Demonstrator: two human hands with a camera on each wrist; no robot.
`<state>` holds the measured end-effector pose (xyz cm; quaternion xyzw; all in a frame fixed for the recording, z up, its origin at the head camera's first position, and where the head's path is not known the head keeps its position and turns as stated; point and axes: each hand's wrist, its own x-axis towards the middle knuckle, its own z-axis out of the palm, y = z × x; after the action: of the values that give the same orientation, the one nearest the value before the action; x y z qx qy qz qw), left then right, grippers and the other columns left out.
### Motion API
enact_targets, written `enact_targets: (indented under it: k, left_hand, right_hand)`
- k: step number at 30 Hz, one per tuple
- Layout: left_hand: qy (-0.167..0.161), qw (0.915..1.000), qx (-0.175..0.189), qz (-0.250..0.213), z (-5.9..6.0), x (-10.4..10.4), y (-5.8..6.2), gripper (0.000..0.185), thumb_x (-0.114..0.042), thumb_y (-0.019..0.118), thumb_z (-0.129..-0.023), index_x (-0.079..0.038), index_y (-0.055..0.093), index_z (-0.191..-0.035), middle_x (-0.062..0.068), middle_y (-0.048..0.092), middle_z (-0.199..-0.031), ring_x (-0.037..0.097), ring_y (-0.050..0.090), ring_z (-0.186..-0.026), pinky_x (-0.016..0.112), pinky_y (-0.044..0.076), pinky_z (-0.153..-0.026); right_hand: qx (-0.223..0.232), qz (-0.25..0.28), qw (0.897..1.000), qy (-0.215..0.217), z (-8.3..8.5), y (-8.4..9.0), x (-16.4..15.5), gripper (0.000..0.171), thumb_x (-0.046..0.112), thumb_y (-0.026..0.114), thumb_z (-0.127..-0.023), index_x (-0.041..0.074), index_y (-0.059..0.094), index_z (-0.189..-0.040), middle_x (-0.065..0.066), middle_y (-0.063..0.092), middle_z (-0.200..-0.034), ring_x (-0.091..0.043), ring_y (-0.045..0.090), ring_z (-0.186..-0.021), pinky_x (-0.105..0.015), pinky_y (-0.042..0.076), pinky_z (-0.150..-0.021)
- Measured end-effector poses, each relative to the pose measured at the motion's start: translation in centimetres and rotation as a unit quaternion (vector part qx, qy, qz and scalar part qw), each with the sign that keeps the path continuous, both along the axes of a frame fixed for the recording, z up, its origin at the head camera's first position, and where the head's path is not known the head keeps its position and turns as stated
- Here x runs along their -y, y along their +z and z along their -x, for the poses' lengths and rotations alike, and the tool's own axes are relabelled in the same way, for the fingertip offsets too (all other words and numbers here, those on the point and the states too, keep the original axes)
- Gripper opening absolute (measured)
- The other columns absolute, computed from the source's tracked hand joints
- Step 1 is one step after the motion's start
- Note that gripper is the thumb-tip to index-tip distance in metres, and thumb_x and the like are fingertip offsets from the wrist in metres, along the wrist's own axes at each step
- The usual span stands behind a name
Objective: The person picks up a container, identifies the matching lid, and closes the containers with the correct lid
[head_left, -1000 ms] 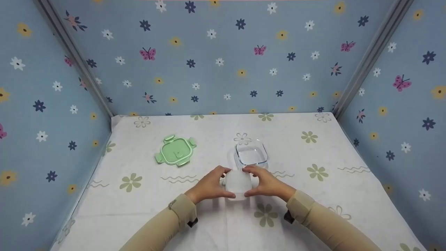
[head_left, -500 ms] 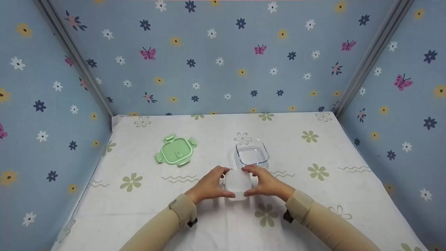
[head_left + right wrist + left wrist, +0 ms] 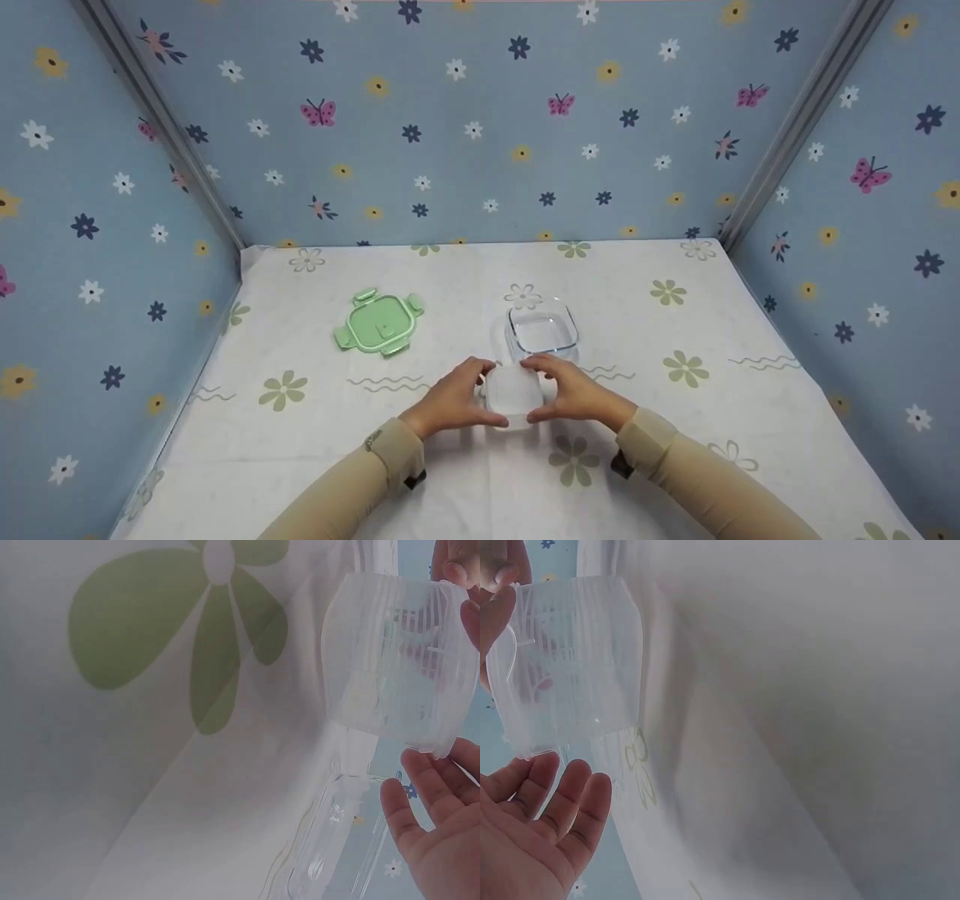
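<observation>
Translucent ribbed plastic makes up the small tub (image 3: pixel 512 390) that both hands hold between them, low over the front middle of the desk (image 3: pixel 675 420). The left hand (image 3: pixel 450 397) curls its fingers round the tub's left side, and the right hand (image 3: pixel 574 394) does the same on the right, each grip wrapped on the tub with fingertips at its far rim. In the left wrist view the tub (image 3: pixel 570 660) appears with its ribbed wall clear, the right hand's fingers (image 3: pixel 562 802) showing beside it; the right wrist view shows the tub (image 3: pixel 401 660) above the cloth, with fingers of the left hand (image 3: pixel 420 795) under its edge. Just behind the tub stands a clear glass dish (image 3: pixel 541 328), square with rounded corners, close to the fingertips; whether they touch it cannot be told. A green lid (image 3: pixel 379 324) with four clip tabs lies flat, well apart to the left. The desk carries a white cloth printed with green flowers (image 3: pixel 574 457), and blue walls (image 3: pixel 480 112) with flowers and butterflies stand round it. Both arms wear tan sleeves (image 3: pixel 375 465).
</observation>
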<state>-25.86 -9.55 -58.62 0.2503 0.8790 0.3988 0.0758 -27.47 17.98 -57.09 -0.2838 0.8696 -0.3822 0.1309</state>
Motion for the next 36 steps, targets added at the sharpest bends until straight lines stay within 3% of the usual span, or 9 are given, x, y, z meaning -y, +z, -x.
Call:
enact_targets:
  k: [9,16,29,36]
  left_hand:
    - [-0.007,0.9996,0.011,-0.024,0.28,-0.06,-0.23,0.084,-0.039,0.101,-0.075,-0.007,0.058,-0.14,0.003,0.063,-0.126,0.025,0.063,-0.111,0.035,0.053,-0.094]
    - [-0.01,0.9995,0.02,-0.02,0.22,0.04,-0.43,0.083,-0.047,0.099,-0.077,-0.01,0.056,-0.136,0.002,0.063,-0.127,0.027,0.065,-0.114,0.035,0.054,-0.095]
    - [-0.017,0.9997,0.016,-0.007,-0.04,-0.26,-0.62,0.096,-0.054,0.096,-0.079,-0.008,0.054,-0.152,0.002,0.061,-0.134,0.019,0.061,-0.112,0.033,0.054,-0.096]
    - [-0.02,0.9995,0.022,-0.007,0.16,-0.54,-0.3,0.097,-0.05,0.092,-0.085,-0.003,0.05,-0.159,0.01,0.062,-0.142,0.025,0.062,-0.12,0.045,0.055,-0.105]
  right_hand:
    - [0.032,0.0,0.999,-0.026,-0.09,0.29,0.24,0.088,0.021,0.1,-0.078,0.006,0.058,-0.154,-0.015,0.059,-0.157,-0.04,0.057,-0.142,-0.062,0.05,-0.116]
    - [0.023,0.011,1.0,-0.012,-0.02,-0.22,-0.17,0.089,0.026,0.1,-0.079,0.002,0.058,-0.154,-0.017,0.061,-0.156,-0.042,0.058,-0.142,-0.065,0.048,-0.118]
    - [0.003,-0.03,1.0,-0.001,-0.53,0.35,0.22,0.091,0.026,0.097,-0.081,-0.001,0.053,-0.155,-0.02,0.058,-0.156,-0.045,0.059,-0.138,-0.063,0.051,-0.115]
    - [0.017,-0.047,0.999,-0.009,-0.56,0.39,0.43,0.091,0.033,0.094,-0.086,0.005,0.05,-0.161,-0.021,0.051,-0.161,-0.046,0.057,-0.141,-0.062,0.05,-0.117]
